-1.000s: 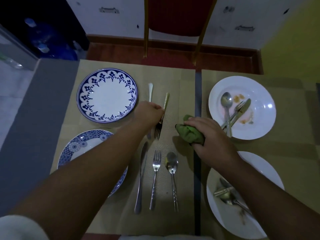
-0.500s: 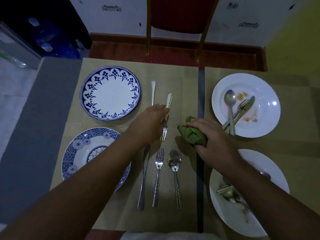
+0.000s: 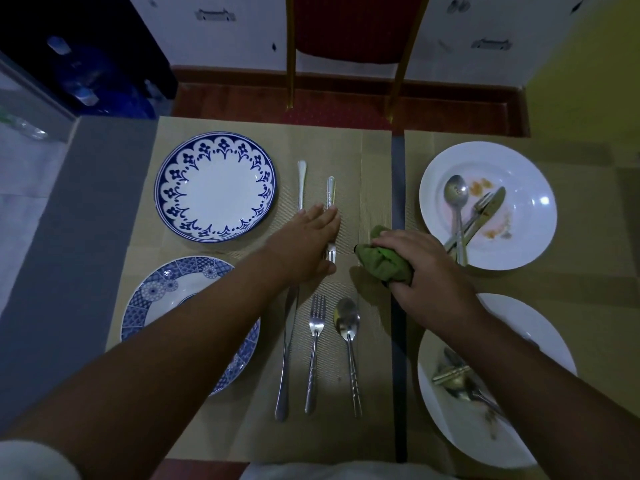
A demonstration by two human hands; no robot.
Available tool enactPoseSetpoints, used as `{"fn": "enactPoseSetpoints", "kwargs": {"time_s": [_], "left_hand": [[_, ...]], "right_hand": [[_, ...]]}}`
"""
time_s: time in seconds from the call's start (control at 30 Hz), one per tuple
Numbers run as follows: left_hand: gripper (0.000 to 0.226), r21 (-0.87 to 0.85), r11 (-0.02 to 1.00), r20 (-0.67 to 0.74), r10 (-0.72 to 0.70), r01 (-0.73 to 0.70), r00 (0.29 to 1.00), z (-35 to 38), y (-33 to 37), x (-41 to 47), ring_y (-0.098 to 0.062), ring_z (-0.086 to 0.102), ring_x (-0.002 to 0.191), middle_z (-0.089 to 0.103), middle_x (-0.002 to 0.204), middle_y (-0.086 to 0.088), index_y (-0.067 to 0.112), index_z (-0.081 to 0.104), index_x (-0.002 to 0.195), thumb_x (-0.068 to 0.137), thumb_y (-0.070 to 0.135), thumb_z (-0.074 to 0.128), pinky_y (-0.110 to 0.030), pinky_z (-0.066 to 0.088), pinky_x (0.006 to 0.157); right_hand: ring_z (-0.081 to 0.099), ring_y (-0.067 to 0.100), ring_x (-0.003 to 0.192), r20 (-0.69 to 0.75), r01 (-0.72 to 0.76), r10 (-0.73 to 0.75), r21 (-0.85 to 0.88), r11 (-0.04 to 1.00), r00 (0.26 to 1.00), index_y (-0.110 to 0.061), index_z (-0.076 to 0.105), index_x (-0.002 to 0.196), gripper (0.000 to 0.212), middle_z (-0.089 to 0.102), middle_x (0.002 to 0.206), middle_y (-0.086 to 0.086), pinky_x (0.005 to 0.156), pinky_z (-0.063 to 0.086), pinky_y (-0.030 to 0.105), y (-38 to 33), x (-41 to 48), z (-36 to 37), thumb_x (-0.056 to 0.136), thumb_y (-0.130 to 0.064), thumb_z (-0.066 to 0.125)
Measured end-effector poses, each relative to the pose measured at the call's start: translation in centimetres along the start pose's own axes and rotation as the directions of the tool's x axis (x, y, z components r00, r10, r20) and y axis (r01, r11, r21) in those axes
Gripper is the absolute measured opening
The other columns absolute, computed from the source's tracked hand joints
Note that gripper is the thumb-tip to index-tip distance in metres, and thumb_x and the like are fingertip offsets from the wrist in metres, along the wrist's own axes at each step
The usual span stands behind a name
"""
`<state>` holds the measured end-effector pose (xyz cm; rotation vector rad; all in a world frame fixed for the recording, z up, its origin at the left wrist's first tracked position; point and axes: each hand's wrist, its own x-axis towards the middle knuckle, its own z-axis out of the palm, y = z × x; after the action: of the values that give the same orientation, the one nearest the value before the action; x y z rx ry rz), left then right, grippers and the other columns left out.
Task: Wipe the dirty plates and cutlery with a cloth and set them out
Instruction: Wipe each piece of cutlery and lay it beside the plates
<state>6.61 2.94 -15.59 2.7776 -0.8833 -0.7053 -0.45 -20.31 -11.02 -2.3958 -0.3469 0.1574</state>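
Note:
My left hand (image 3: pixel 306 242) lies flat with straight fingers over a fork (image 3: pixel 330 192) and a second utensil (image 3: pixel 301 183) on the left placemat, beside the far blue-patterned plate (image 3: pixel 214 187). My right hand (image 3: pixel 420 268) grips a bunched green cloth (image 3: pixel 382 259) just right of that fork. Nearer me lie a knife (image 3: pixel 287 355), a fork (image 3: pixel 315 344) and a spoon (image 3: pixel 348 341) next to a second blue plate (image 3: pixel 152 296). Two white plates (image 3: pixel 530 209) (image 3: pixel 498 306) on the right hold dirty cutlery; the far plate has food smears.
Two beige placemats (image 3: pixel 367 161) cover the table, a dark gap (image 3: pixel 398 150) between them. A red chair (image 3: pixel 353 26) with gold legs stands beyond the far edge. Grey surface (image 3: pixel 69 237) lies to the left, with blue water bottles (image 3: pixel 86 81) beyond it.
My left hand has uncurled from the far fork and now lies flat over it, fingers straight. The fork lies straighter. The right hand and cloth have hardly moved.

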Motion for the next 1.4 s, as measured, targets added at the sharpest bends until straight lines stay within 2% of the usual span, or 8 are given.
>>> {"fn": "enactPoseSetpoints", "kwargs": {"time_s": [0.2, 0.4, 0.67, 0.83, 0.93, 1.03, 1.23, 1.4], "left_hand": [[0.096, -0.051, 0.999, -0.045, 0.001, -0.003, 0.999, -0.7, 0.3, -0.7, -0.026, -0.001, 0.156, 0.004, 0.170, -0.008, 0.014, 0.009, 0.161, 0.091, 0.050, 0.065, -0.038, 0.001, 0.122], [0.089, -0.068, 0.997, -0.093, -0.027, 0.020, 0.995, -1.9, 2.9, -3.4, -0.024, -0.004, 0.156, 0.002, 0.171, -0.005, 0.015, 0.007, 0.162, 0.097, 0.053, 0.055, -0.034, -0.003, 0.119], [0.081, -0.098, 0.995, -0.145, -0.038, 0.024, 0.989, -1.1, 10.9, -7.0, -0.022, -0.003, 0.156, 0.006, 0.170, -0.005, 0.014, 0.011, 0.161, 0.100, 0.052, 0.048, -0.032, -0.006, 0.122], [0.074, -0.230, 0.972, -0.172, -0.085, 0.044, 0.981, 1.5, 17.7, -8.3, -0.017, 0.006, 0.156, 0.017, 0.168, 0.003, 0.021, 0.022, 0.160, 0.099, 0.049, 0.053, -0.029, -0.003, 0.119], [0.064, -0.252, 0.967, -0.210, -0.077, 0.022, 0.975, 2.8, 21.1, -8.4, -0.020, 0.031, 0.149, 0.042, 0.158, 0.000, 0.019, 0.042, 0.152, 0.096, 0.042, 0.062, -0.027, 0.008, 0.117], [0.046, -0.240, 0.971, -0.245, -0.060, -0.001, 0.968, 3.7, 23.9, -8.0, -0.026, 0.058, 0.123, 0.067, 0.132, -0.005, 0.015, 0.064, 0.133, 0.092, 0.032, 0.069, -0.034, 0.038, 0.107], [0.016, -0.241, 0.964, -0.213, -0.164, 0.111, 0.963, 4.7, 27.6, -5.3, -0.023, 0.065, 0.094, 0.074, 0.100, -0.001, 0.020, 0.075, 0.103, 0.091, 0.027, 0.067, -0.038, 0.052, 0.085], [0.019, -0.234, 0.938, -0.154, -0.297, 0.257, 0.942, 5.6, 28.5, -3.8, -0.027, 0.065, 0.092, 0.073, 0.099, -0.006, 0.016, 0.070, 0.106, 0.088, 0.024, 0.067, -0.039, 0.056, 0.079]], "right_hand": [[0.050, 0.018, 0.123, -0.007, 0.020, -0.020, -0.031, 0.999, 1.000, -0.017, 0.060, 0.128, 0.062, 0.060, 0.128, -0.001, 0.106, 0.031, 0.024, 0.3, -0.3, -0.1, 0.070, -0.001, 0.074], [0.047, 0.023, 0.130, -0.018, 0.060, -0.061, -0.041, 0.997, 0.998, -0.014, 0.060, 0.128, 0.062, 0.059, 0.131, 0.002, 0.110, 0.035, 0.040, -0.3, -2.0, -1.6, 0.070, 0.002, 0.071], [0.045, 0.023, 0.130, -0.017, 0.104, -0.105, -0.089, 0.991, 0.994, -0.014, 0.061, 0.128, 0.068, 0.056, 0.133, 0.003, 0.110, 0.033, 0.041, 1.0, -9.2, -5.6, 0.064, 0.009, 0.069], [0.041, 0.012, 0.128, -0.121, -0.064, 0.055, -0.080, 0.995, 0.991, -0.024, 0.060, 0.128, 0.078, 0.055, 0.132, -0.009, 0.111, 0.031, 0.029, 3.7, -15.5, -7.8, 0.059, 0.011, 0.067], [0.045, 0.019, 0.125, -0.155, -0.121, 0.109, -0.067, 0.990, 0.982, -0.026, 0.061, 0.127, 0.078, 0.055, 0.129, -0.011, 0.109, 0.035, 0.034, 5.2, -18.4, -8.8, 0.059, 0.011, 0.068], [0.045, 0.017, 0.124, -0.167, -0.146, 0.133, -0.068, 0.987, 0.977, -0.025, 0.062, 0.125, 0.079, 0.053, 0.127, -0.014, 0.108, 0.035, 0.033, 6.7, -21.0, -10.0, 0.056, 0.013, 0.067], [0.049, 0.020, 0.120, -0.210, -0.139, 0.127, -0.044, 0.989, 0.969, -0.023, 0.063, 0.124, 0.079, 0.058, 0.128, -0.010, 0.107, 0.028, 0.018, 8.4, -23.5, -10.6, 0.055, 0.014, 0.064], [0.051, 0.022, 0.120, -0.185, -0.107, 0.096, -0.050, 0.993, 0.978, -0.018, 0.064, 0.124, 0.076, 0.060, 0.128, -0.003, 0.108, 0.032, 0.028, 9.2, -24.7, -10.9, 0.054, 0.011, 0.065]]}}
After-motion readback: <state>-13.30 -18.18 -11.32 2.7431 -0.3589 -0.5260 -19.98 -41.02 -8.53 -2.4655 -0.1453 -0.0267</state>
